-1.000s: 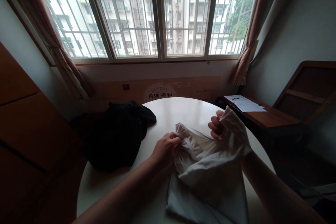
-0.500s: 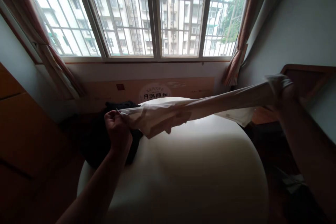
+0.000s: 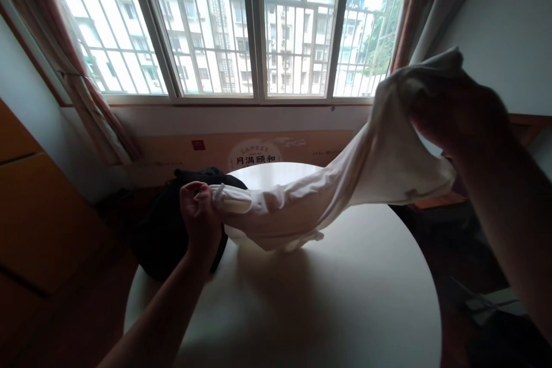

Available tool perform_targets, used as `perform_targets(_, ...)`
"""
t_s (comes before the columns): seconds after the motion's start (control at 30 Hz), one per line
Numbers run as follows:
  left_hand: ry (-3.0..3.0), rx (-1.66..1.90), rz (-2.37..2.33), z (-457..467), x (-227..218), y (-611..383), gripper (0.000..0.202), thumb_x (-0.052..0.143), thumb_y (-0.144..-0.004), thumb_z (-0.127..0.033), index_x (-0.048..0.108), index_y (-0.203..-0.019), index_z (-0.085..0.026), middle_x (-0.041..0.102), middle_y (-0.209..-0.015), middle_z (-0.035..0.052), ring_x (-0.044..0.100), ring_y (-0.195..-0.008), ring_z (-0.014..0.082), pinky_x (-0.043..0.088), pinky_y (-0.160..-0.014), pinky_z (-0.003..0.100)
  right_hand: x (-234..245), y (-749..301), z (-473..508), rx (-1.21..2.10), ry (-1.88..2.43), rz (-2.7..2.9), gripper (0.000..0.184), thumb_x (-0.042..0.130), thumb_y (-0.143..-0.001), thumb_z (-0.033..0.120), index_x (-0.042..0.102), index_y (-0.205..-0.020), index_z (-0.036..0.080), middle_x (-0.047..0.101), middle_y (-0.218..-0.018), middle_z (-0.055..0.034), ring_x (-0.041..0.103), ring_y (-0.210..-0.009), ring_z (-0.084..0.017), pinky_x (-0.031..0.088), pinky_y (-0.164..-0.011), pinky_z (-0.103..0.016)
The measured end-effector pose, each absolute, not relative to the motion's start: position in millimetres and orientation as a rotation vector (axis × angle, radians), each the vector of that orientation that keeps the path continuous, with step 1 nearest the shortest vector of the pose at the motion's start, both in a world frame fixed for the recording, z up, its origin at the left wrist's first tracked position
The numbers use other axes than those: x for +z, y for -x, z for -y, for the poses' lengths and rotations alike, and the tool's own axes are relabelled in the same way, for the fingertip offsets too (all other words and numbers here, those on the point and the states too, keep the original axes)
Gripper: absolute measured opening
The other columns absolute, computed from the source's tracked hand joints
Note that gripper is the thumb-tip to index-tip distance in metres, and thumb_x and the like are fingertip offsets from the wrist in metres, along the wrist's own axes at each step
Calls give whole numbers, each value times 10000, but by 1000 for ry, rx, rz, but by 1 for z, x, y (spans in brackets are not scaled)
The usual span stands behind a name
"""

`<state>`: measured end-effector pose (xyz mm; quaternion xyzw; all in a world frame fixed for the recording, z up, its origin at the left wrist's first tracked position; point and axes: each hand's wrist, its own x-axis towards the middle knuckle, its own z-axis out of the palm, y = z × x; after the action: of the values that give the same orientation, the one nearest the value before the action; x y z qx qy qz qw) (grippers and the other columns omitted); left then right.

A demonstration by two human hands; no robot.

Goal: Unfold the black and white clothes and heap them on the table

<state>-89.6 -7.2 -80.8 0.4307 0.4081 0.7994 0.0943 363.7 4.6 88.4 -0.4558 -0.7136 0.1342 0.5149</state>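
A whitish cloth garment (image 3: pixel 293 201), its exact kind unclear among the folds, hangs stretched between my hands above a round white table (image 3: pixel 366 276). My left hand (image 3: pixel 200 207) is closed on one end of it, at the left side over the table. At the right, my right hand (image 3: pixel 457 112) grips the other end, raised higher, with cloth draping down from it in a wide fold. Shadow hides most of the right fingers. The garment's middle sags low over the tabletop and casts a shadow there.
Dark fabric or a black bag (image 3: pixel 168 230) lies on the table's left side. Beyond the table a printed cardboard box (image 3: pixel 172 149) stands under the barred window (image 3: pixel 293 40). Curtains (image 3: pixel 86 86) hang at both sides. An orange-brown cabinet (image 3: pixel 38 218) is at the left.
My right hand has risen and come inward, so the garment has gone from pulled taut to slack and spread wider. My left hand has shifted slightly right, still holding its end.
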Motion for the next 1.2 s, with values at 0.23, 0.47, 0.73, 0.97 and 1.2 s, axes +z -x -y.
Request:
perform_targets(0.23, -1830, 1765, -1268, 24, -116, 49, 169, 556, -907, -321, 568, -1042, -219, 601, -655, -48, 535, -526, 121, 430, -503, 217, -2, -344, -14, 1050, 1282, 2297, 468, 768, -770, 417, 755, -1197, 228, 748, -1188, -90, 701, -1096, -285, 579, -876, -363)
perform_targets(0.47, -2550, 1058, -1302, 25, -147, 27, 536, 655, -887, -416, 580, -1375, -207, 573, -1403, 164, 514, -1319, 328, 442, -1104, 506, -89, -312, -26, 1042, 1486, 2221, 482, 650, -866, 450, 687, -1293, 232, 748, -1125, -103, 720, -951, -240, 556, -639, -245)
perform_targets(0.73, -2691, 327, -1321, 34, -147, 3, 846, 832, -652, -600, 580, -1388, -269, 522, -1469, 149, 503, -1315, 397, 426, -1094, 529, -159, -269, -43, 421, 1483, 1832, 286, 535, -889, 356, 756, -1004, 216, 748, -847, -44, 682, -745, -185, 492, -706, -295)
perform_targets(0.97, -2580, 281, -1474, 27, -119, -21, 301, 762, -666, -337, 657, -931, -240, 697, -958, 43, 649, -829, 246, 475, -689, 306, -191, -276, -55, 455, 1416, 1601, 343, 515, -882, 426, 745, -987, 193, 692, -681, -26, 654, -635, -192, 485, -652, -306)
perform_targets(1.2, -2315, 1200, -1924, -2, 20, 56, 285, 744, -780, -397, 630, -973, -221, 669, -837, -1, 617, -733, 189, 459, -666, 283, -185, -280, -52, 596, 1336, 1482, 376, 551, -860, 468, 739, -995, 172, 652, -650, -30, 610, -579, -183, 471, -524, -279)
